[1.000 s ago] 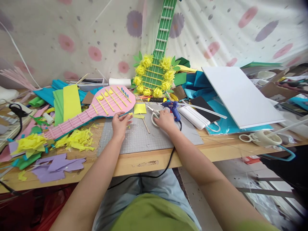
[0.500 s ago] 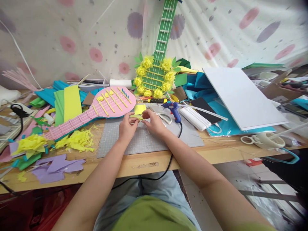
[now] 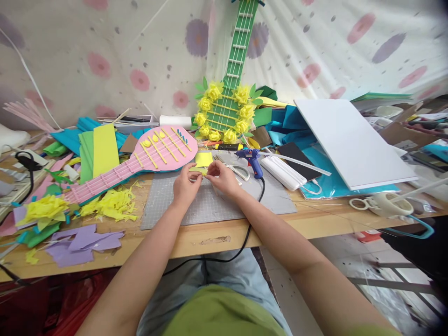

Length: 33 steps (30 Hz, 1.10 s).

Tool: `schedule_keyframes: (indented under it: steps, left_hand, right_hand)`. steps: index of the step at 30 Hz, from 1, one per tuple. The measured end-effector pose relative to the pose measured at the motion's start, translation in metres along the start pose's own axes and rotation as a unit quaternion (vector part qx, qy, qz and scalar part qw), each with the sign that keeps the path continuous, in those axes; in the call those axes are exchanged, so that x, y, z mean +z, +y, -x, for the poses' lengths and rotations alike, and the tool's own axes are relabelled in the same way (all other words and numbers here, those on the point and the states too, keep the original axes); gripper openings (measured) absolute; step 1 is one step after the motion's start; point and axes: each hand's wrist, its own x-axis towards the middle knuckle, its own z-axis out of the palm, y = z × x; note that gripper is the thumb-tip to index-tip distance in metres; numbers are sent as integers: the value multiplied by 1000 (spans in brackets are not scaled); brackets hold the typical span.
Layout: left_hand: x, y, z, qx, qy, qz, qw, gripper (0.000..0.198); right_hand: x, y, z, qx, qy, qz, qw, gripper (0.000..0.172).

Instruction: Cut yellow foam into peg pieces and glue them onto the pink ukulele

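Note:
Over the grey cutting mat (image 3: 203,205), my left hand (image 3: 187,183) pinches a small yellow paper piece (image 3: 198,171). The fingertips of my right hand (image 3: 222,177) are closed at the right end of the same piece. Just beyond them lies a yellow paper square (image 3: 203,159). White-handled scissors (image 3: 241,172) rest beside my right hand, partly hidden by it. A blue glue gun (image 3: 255,164) lies to the right. At the left is a pink guitar-shaped cutout (image 3: 167,148) with yellow strips.
A green guitar shape (image 3: 224,109) edged with yellow flowers leans at the back. Right are a white power strip (image 3: 284,172), a white board (image 3: 353,144) and a cup (image 3: 392,204). Yellow scraps (image 3: 112,204) and purple scraps (image 3: 82,245) lie left. A black cord (image 3: 249,228) crosses the table edge.
The fingertips of my right hand have shifted slightly along the yellow piece, and less of its right end shows. My left hand has hardly moved.

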Motion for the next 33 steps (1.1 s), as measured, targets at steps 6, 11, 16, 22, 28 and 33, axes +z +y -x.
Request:
schedule_keyframes:
  steps: [6, 11, 16, 22, 28, 33]
  left_hand:
    - [8, -2, -2, -44, 15, 82, 996, 45]
    - [12, 1, -2, -99, -20, 113, 988, 54]
    - [10, 6, -3, -148, -26, 171, 974, 50]
    - [1, 5, -12, -166, 92, 206, 960, 45]
    - [9, 3, -6, -141, 18, 155, 978, 48]
    - [15, 7, -1, -135, -19, 165, 977, 46]
  right_hand:
    - [-4, 4, -5, 144, 3, -296, 944, 39]
    - [-6, 3, -3, 180, -53, -364, 912, 42]
    - [-7, 2, -2, 190, -99, -384, 898, 42]
    - [-9, 1, -2, 196, -110, -384, 896, 40]
    - [-7, 2, -3, 191, -59, -416, 887, 37]
    - [-11, 1, -2, 221, -114, -415, 875, 37]
